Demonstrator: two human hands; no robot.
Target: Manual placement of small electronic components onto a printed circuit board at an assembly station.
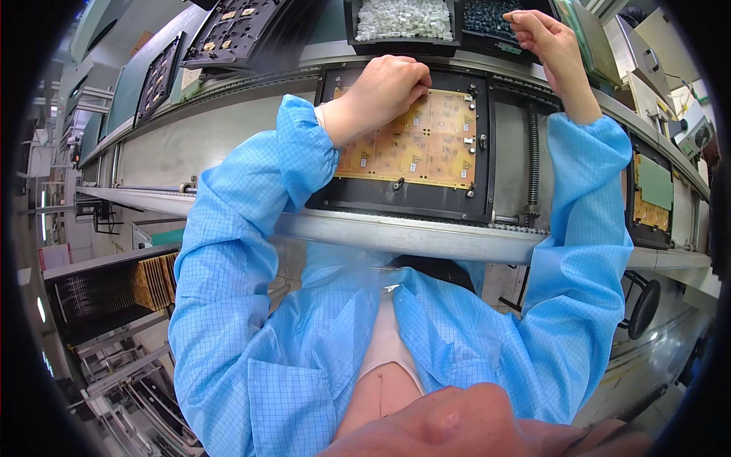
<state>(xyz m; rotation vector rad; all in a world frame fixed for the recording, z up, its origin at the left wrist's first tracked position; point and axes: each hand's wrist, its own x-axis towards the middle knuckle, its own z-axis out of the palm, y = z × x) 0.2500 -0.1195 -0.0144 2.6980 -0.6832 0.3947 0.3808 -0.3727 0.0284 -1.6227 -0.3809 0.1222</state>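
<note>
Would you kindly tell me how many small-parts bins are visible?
2: a white-parts bin at top centre; a dark-parts bin right of it, partly hidden by the right hand.

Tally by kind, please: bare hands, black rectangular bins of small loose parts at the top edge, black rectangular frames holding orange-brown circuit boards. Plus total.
Bare hands: 2 (left hand, right hand)
Black rectangular bins: 2 (white-parts bin, dark-blue-parts bin)
Black rectangular frames with orange-brown boards: 2 (centre frame, right-side frame)
Total: 6
</note>
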